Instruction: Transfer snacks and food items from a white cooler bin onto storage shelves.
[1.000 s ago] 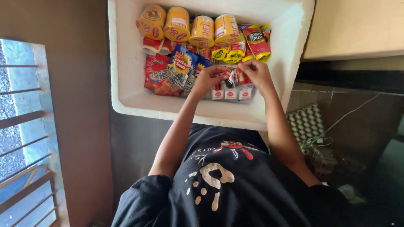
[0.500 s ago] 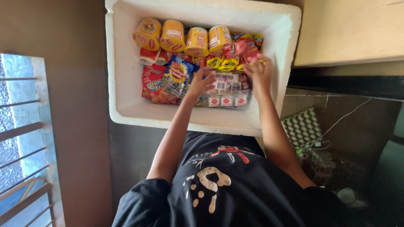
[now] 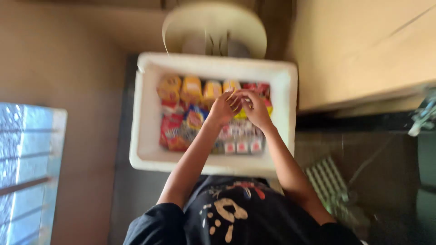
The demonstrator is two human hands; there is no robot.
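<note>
A white foam box [image 3: 145,113] holds snack packets. A row of yellow round packets [image 3: 190,88] lies along its far side, red and blue packets [image 3: 175,131] at the left, and small white-and-red packets [image 3: 240,146] at the near side. My left hand [image 3: 221,110] and my right hand [image 3: 255,109] meet over the far middle of the box. Their fingertips are bunched together above a yellow packet. The picture is blurred, so whether the fingers pinch a packet is unclear.
A pale round plastic stool [image 3: 213,29] stands beyond the box. A light wooden cabinet [image 3: 363,50] is at the right, with a dark counter edge below it. A barred window [image 3: 27,177] is at the left. A patterned mat [image 3: 331,186] lies on the dark floor.
Both hands have moved from the small packets near the front of the box to its far row and come together. The view has pulled back and blurred.
</note>
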